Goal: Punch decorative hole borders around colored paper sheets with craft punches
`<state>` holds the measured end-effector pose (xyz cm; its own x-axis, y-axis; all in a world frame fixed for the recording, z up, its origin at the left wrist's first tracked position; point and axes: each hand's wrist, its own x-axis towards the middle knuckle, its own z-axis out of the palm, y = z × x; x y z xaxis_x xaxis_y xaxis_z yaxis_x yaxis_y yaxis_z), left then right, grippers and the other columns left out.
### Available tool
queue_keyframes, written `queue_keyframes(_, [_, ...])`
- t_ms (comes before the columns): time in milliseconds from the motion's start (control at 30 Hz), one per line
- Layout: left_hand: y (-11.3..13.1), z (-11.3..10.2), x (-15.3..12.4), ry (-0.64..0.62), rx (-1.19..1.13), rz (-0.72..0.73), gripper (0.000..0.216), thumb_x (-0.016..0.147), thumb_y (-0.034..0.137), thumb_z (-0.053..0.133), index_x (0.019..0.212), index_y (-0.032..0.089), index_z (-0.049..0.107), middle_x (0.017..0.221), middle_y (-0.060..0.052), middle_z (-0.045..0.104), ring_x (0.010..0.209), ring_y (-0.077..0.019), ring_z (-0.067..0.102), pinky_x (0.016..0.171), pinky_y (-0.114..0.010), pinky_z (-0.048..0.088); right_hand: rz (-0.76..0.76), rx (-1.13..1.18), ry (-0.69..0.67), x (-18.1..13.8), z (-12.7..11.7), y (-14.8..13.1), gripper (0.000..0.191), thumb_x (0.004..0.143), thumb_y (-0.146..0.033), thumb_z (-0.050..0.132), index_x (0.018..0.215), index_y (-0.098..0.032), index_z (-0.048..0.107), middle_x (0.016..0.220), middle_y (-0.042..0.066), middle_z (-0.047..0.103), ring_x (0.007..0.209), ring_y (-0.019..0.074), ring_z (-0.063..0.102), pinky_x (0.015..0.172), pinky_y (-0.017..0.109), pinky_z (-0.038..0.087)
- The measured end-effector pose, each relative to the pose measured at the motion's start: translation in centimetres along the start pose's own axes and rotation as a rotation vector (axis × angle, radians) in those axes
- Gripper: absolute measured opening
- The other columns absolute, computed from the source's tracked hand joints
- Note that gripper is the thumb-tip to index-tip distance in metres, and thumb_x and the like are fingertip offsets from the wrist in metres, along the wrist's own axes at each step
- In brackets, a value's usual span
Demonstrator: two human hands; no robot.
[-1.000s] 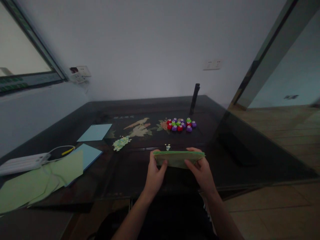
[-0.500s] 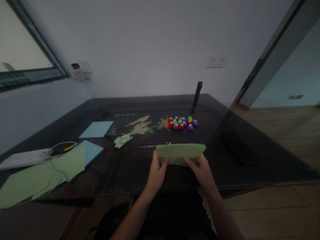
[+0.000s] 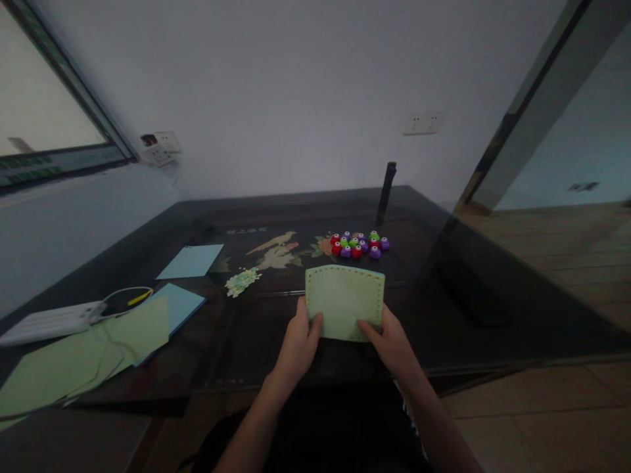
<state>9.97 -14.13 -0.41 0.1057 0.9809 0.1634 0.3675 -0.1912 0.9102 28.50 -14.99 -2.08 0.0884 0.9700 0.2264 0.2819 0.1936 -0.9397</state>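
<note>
A light green paper sheet is held up over the front of the table, its broad face toward me. A row of small holes runs along its top and side edges. My left hand grips the lower left edge, thumb in front and fingers behind. On the lower right edge my right hand has the same grip, its fingers mostly hidden by the sheet. Beyond the sheet sit several small red, green and purple pieces with white, eye-like tops. To the left lies a pile of tiny paper bits.
Green papers and a blue sheet overlap at the left, beside a white power strip with a cable. Another blue sheet lies farther back. A black upright object stands at the back right; a dark flat object lies at right.
The green sheet has tilted up from nearly edge-on, so its face and punched holes now show. Both hands have shifted slightly left with it.
</note>
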Motion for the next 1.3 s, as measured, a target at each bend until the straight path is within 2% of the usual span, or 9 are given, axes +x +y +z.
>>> queue_keyframes(133, [-1.1,-1.5,1.6,-0.037,-0.176,-0.036,0.036,0.081,0.028,0.049,0.114,0.015,0.045,0.109,-0.011,0.06,0.101,-0.0219,0.057,0.087,-0.034,0.045,0.079,0.188,-0.083,0.1,0.2,-0.3,0.048,0.078,-0.037,0.058,0.121,-0.021,0.045,0.112,0.009,0.062,0.103,0.0238,0.06,0.089,0.04,0.047])
queue_keyframes(233, [-2.3,-3.8,3.1,0.052,-0.209,-0.099,0.039,0.077,0.032,0.052,0.111,0.013,0.045,0.106,-0.011,0.061,0.096,-0.0225,0.059,0.084,-0.036,0.047,0.129,0.278,-0.093,0.0,-0.2,-0.4,0.052,0.08,-0.044,0.055,0.124,-0.021,0.04,0.097,0.007,0.063,0.083,0.0211,0.065,0.076,0.038,0.052])
queue_keyframes(467, [-4.7,-9.8,5.0,0.115,0.301,-0.178,0.04,0.074,0.022,0.05,0.112,0.013,0.047,0.102,-0.012,0.063,0.098,-0.0255,0.06,0.088,-0.039,0.045,0.105,0.173,-0.112,-0.7,-0.9,0.1,0.045,0.082,-0.042,0.055,0.12,-0.02,0.042,0.093,0.007,0.062,0.082,0.0199,0.065,0.08,0.039,0.049])
queue_keyframes(733, [-3.3,-8.2,4.5,-0.013,0.678,-0.263,0.049,0.08,0.019,0.039,0.127,0.006,0.035,0.1,-0.02,0.064,0.093,-0.0303,0.063,0.079,-0.037,0.046,0.051,0.097,-0.134,-0.7,-1.0,0.5,0.041,0.083,-0.038,0.053,0.119,-0.02,0.043,0.091,0.007,0.063,0.081,0.019,0.065,0.079,0.037,0.05])
queue_keyframes(867, [-3.8,-8.0,4.6,-0.02,0.742,-0.2,0.05,0.08,0.02,0.04,0.128,0.005,0.035,0.107,-0.02,0.062,0.1,-0.0289,0.061,0.085,-0.036,0.045,0.038,0.082,-0.13,-0.8,-0.9,0.4,0.04,0.083,-0.038,0.054,0.118,-0.02,0.045,0.091,0.007,0.064,0.081,0.0191,0.065,0.079,0.037,0.05])
queue_keyframes(967, [-4.7,-8.4,4.3,0.047,0.806,-0.096,0.053,0.08,0.024,0.044,0.129,0.006,0.037,0.118,-0.019,0.055,0.112,-0.028,0.053,0.094,-0.037,0.041,0.037,0.089,-0.128,-0.9,-1.0,0.3,0.04,0.083,-0.038,0.054,0.119,-0.02,0.045,0.092,0.007,0.064,0.082,0.0191,0.065,0.079,0.038,0.051])
queue_keyframes(1100, [-4.6,-8.9,3.6,0.205,0.948,-0.038,0.062,0.08,0.036,0.05,0.133,0.006,0.038,0.114,-0.019,0.052,0.111,-0.0326,0.049,0.094,-0.044,0.04,0.032,0.062,-0.106,-0.4,-2.5,0.2,0.04,0.081,-0.039,0.055,0.117,-0.021,0.047,0.095,0.008,0.064,0.081,0.0195,0.064,0.074,0.037,0.052])
queue_keyframes(1200, [-2.8,-9.2,3.5,0.313,0.926,0.091,0.055,0.078,0.035,0.053,0.129,0.013,0.046,0.115,-0.016,0.05,0.111,-0.0317,0.047,0.095,-0.045,0.038,0.007,-0.018,-0.049,1.1,-4.6,0.0,0.04,0.08,-0.04,0.057,0.114,-0.021,0.05,0.097,0.008,0.063,0.083,0.0206,0.063,0.071,0.036,0.052])
queue_keyframes(1300, [0.1,-8.8,4.6,0.3,0.763,0.269,0.04,0.079,0.028,0.053,0.118,0.02,0.055,0.115,-0.01,0.052,0.109,-0.0261,0.048,0.096,-0.043,0.038,-0.083,-0.131,-0.009,3.8,-6.8,-0.5,0.039,0.078,-0.041,0.059,0.111,-0.022,0.054,0.101,0.009,0.062,0.09,0.0227,0.061,0.072,0.037,0.051])
